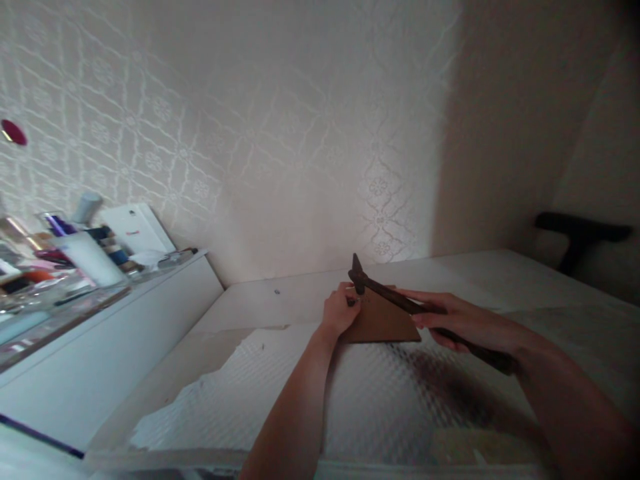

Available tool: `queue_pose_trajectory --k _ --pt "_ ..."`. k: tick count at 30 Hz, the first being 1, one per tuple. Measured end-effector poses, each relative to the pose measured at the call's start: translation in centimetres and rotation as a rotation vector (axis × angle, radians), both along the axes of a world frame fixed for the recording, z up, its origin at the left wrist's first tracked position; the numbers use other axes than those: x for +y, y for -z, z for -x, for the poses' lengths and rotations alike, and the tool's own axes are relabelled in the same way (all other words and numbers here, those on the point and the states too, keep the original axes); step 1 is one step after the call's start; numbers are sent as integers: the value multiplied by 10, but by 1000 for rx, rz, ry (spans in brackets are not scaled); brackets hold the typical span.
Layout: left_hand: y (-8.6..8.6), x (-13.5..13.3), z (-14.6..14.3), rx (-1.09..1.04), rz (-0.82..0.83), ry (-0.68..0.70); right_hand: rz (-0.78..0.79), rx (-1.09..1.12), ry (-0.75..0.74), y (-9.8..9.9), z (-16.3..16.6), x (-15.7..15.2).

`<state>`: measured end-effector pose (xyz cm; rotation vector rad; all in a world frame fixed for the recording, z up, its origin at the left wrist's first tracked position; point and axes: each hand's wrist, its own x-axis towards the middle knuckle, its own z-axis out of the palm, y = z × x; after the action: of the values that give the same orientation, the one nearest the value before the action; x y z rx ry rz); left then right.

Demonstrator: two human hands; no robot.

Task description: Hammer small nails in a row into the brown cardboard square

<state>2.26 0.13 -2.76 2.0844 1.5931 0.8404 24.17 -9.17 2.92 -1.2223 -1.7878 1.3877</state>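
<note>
My right hand point(463, 321) is wrapped round the dark handle of a hammer point(400, 301), whose head points up near the upper corner of a brown triangular board point(383, 321). My left hand point(341, 310) is closed in a pinch against the board's left edge, right under the hammer head. What the fingertips pinch is too small to make out. The board stands on a white textured sheet point(280, 393) spread over a white surface point(470, 270).
A white shelf point(100, 347) on the left carries several bottles and tubes point(85, 257) and a white box point(137, 228). A patterned wall point(280, 147) rises behind. A dark handle-like object point(580, 233) sticks out at the far right.
</note>
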Motion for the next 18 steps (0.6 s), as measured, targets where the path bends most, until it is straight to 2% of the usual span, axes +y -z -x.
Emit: queue_pose_trajectory --k 7,18 --pt "1 0 0 8 -19 -1 -18 27 -8 1 -2 0" --pt "1 1 0 15 -8 2 46 28 -8 -1 1 0"
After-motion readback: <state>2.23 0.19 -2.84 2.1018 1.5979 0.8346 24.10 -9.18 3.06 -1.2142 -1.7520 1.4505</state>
